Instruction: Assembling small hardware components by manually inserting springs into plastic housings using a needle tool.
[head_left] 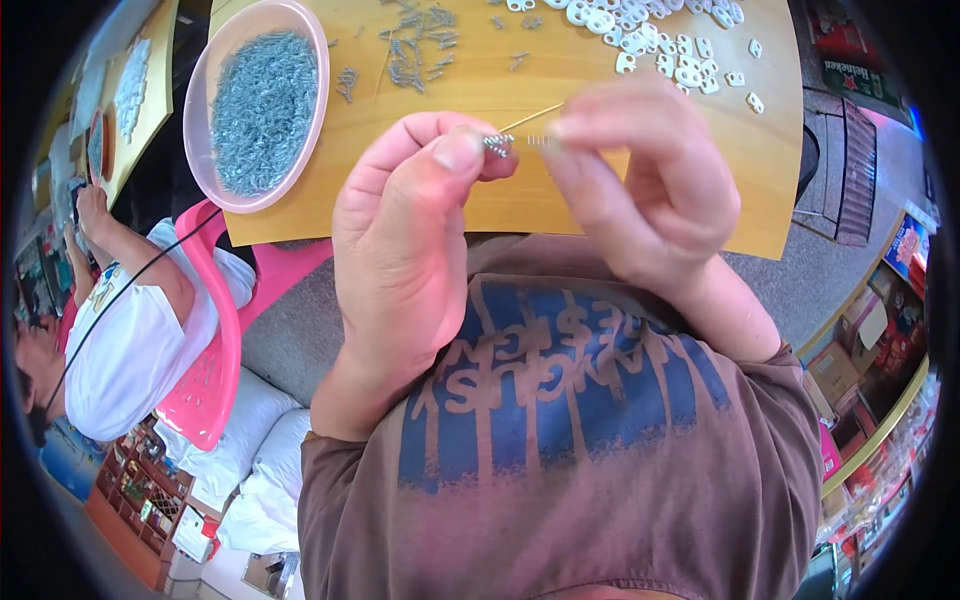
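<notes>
Above the near edge of the table, my left hand is closed, thumb and forefinger pinching a few small metal coil springs. My right hand is just to the right, slightly blurred, its thumb and forefinger pressed together. One more coil spring sits at those fingertips, in the gap between the hands. A thin yellowish stick slants between the two hands; which one holds it, I cannot tell.
A pink oval basin full of small springs stands at the table's left. Loose springs lie at the back, with white two-holed plastic pieces further right. Another person sits on a pink chair to the left.
</notes>
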